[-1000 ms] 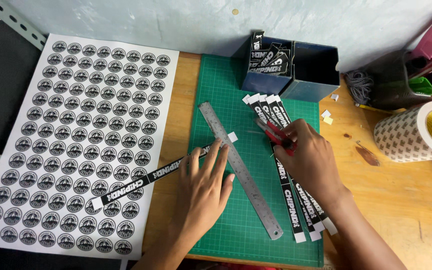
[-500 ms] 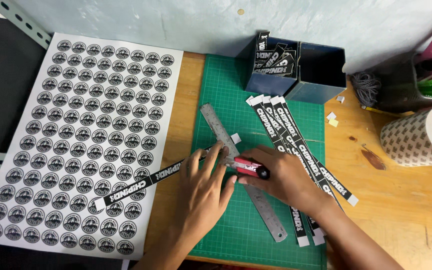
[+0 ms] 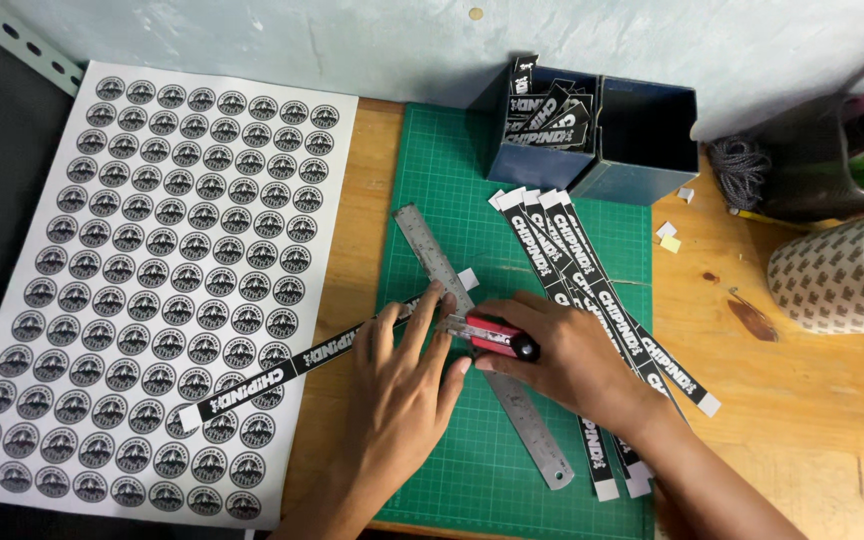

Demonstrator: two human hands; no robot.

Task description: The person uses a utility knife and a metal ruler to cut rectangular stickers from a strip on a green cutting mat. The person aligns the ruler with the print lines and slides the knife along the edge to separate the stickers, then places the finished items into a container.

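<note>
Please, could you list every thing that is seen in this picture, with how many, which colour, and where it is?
cutting mat: one, green, centre of the table
steel ruler: one, silver, diagonal on the mat
utility knife: one, red, against the ruler
label strips: several, black and white, right side of the mat
single strip: one, black, under the ruler
sticker sheet: one, white with round black stickers, left
boxes: two, dark blue, top
tape roll: one, patterned white, right edge
left hand: pressing the ruler
right hand: holding the knife
</note>
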